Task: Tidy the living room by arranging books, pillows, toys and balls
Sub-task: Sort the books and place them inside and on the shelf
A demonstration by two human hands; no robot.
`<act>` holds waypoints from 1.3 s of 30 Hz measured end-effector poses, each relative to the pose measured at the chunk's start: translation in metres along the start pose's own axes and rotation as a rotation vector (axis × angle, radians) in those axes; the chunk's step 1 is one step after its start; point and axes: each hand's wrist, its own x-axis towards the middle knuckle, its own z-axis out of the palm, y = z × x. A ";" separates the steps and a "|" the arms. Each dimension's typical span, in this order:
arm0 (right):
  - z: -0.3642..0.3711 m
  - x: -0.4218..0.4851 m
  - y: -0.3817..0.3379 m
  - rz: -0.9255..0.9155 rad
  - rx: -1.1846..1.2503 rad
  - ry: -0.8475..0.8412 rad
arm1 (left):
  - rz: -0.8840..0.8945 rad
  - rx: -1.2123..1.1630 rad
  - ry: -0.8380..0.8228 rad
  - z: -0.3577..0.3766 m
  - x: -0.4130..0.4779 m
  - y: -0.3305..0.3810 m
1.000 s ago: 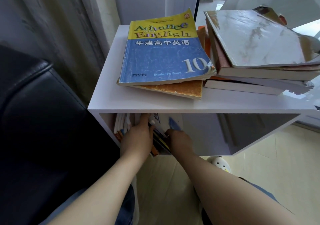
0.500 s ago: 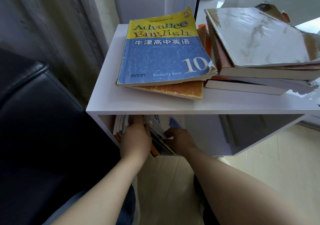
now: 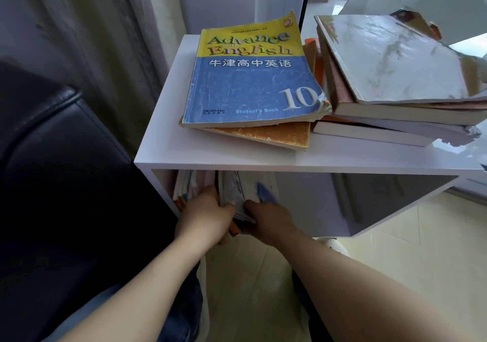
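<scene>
Reaching into the lower bay of the white shelf [image 3: 263, 163], both hands meet a row of books [image 3: 234, 190] standing at the bay's left end, leaning slightly. Left hand [image 3: 204, 216]: fingers curled round the front edges of the books, gripping them. Right hand [image 3: 270, 216]: thumb against the books' right face; remaining fingers hidden, state cannot be told. On top lie a blue textbook [image 3: 250, 78] over an orange book [image 3: 276, 136] and 1 stack [image 3: 395, 83] just beside it, to the right

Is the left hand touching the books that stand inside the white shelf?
Touching. The head view shows the left hand gripping the edges of the upright books in the white shelf, no gap.
</scene>
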 end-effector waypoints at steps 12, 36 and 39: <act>-0.024 -0.010 0.005 0.162 0.127 -0.167 | 0.021 0.176 -0.100 -0.006 0.001 0.001; -0.084 -0.095 -0.024 0.193 0.403 0.283 | 0.425 0.132 0.008 -0.024 -0.060 0.040; -0.114 -0.107 -0.032 0.129 0.424 0.436 | 0.560 0.227 0.170 -0.039 -0.071 0.064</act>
